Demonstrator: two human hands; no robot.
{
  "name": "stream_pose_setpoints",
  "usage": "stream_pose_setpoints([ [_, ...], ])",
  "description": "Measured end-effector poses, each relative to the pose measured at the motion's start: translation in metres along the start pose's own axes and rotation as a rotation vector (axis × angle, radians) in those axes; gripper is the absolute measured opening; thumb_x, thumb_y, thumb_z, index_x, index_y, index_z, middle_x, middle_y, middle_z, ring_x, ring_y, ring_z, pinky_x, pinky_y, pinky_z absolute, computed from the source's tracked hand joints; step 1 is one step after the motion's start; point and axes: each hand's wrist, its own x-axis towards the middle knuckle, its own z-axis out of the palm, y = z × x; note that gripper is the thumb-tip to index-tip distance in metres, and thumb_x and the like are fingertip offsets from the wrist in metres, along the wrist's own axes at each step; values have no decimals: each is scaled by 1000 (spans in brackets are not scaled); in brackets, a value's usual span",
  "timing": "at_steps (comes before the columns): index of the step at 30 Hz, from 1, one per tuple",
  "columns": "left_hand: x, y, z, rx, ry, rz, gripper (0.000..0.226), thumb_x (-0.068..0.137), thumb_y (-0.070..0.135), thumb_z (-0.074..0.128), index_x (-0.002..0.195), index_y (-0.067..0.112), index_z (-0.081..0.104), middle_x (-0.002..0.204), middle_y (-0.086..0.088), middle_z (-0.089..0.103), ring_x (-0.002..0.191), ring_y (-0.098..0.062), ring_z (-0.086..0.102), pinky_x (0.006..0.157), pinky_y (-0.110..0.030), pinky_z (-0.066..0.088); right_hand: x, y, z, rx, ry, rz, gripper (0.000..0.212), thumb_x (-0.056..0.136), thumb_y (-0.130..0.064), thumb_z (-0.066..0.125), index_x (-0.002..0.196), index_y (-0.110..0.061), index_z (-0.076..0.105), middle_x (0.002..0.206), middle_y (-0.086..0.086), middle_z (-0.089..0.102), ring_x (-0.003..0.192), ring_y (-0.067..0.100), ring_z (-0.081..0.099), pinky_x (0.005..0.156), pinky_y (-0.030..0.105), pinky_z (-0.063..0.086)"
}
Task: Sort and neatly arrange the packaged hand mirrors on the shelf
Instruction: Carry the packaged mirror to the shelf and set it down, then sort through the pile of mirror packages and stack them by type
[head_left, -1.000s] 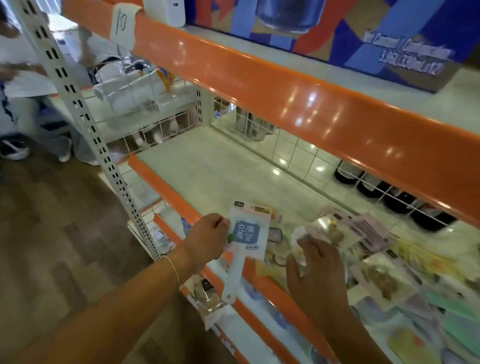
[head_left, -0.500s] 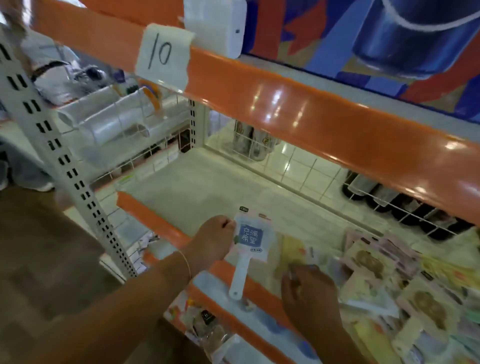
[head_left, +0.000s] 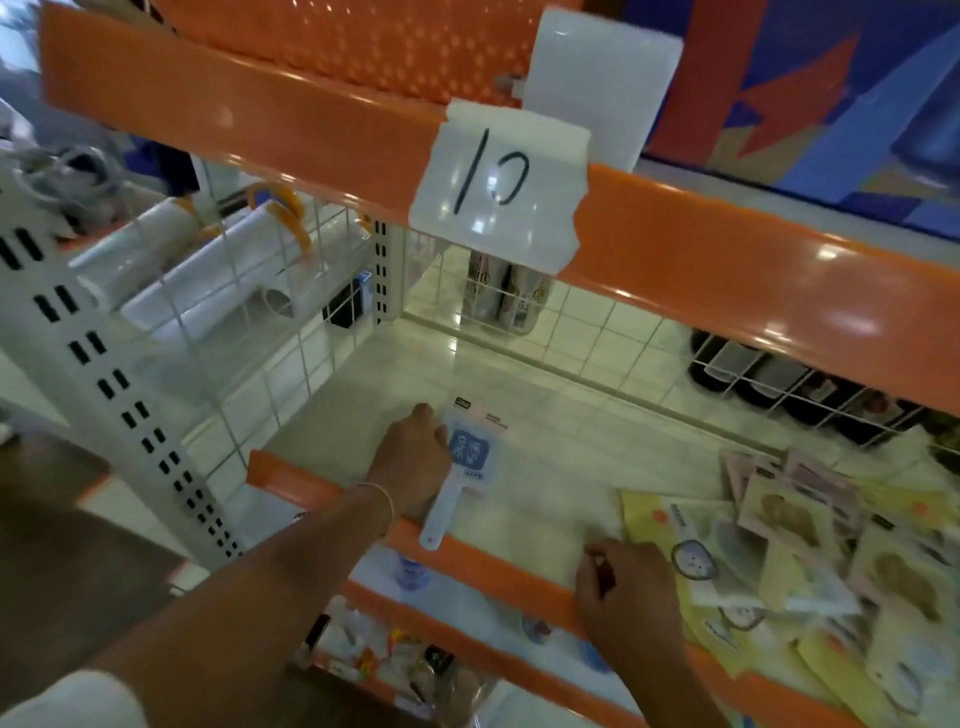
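So from where I'm watching, the left hand (head_left: 410, 462) has its fingers curled around the left edge of the white-handled hand mirror in clear packaging with a blue label (head_left: 467, 460), gripping it at the head end, low over the pale shelf surface (head_left: 545, 415) near the front left. I can't tell if the pack is touching the shelf or just above it. Its long axis runs near-to-far, with the handle pointing back at me and poking out over the orange front lip (head_left: 478, 561). The open stretch of shelf lies left and far of the hand, so I'd guess that's where it gets laid down. The right hand (head_left: 623, 587) sits on the front lip further right, fingers curled, maybe pinching the corner of the heap of yellow and pink packaged mirrors (head_left: 779, 551), too blurry to say. That pile is way closer to the right hand than the left.
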Motion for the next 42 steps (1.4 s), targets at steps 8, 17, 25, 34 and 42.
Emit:
stream_pose_setpoints([
  [8,-17,-10,34,442,-127,355,60,93,45,20,145,20,36,160,-9,12,147,-30,5,117,-47,10,-6,-9,1,18,102,21,11,74,-22,58,64,-17,59,58,-22,20,64,15,39,62,24,30],
  [17,2,-9,40,489,-102,396,67,87,45,22,129,5,56,139,-25,48,131,-44,40,107,-58,33,-8,-10,4,24,141,62,11,72,-19,60,64,-21,52,62,-11,32,67,13,41,62,24,32],
  [25,-6,-9,38,654,-5,420,56,82,33,35,118,1,64,119,-26,61,111,-45,54,97,-60,37,-9,-5,11,-5,176,44,12,75,-24,54,66,-18,61,59,-5,52,68,15,49,65,22,37],
  [34,-29,33,53,550,100,537,47,81,33,41,108,4,65,106,-22,58,95,-41,54,83,-49,45,-11,6,-25,388,502,207,7,80,-20,63,86,-18,66,74,-13,51,73,11,55,62,21,43],
  [42,-72,145,120,217,-235,682,23,95,30,44,78,16,51,76,1,47,76,-24,53,61,-31,36,-38,96,-68,354,590,570,20,89,-14,61,108,-12,60,101,7,54,79,18,53,58,22,40],
])
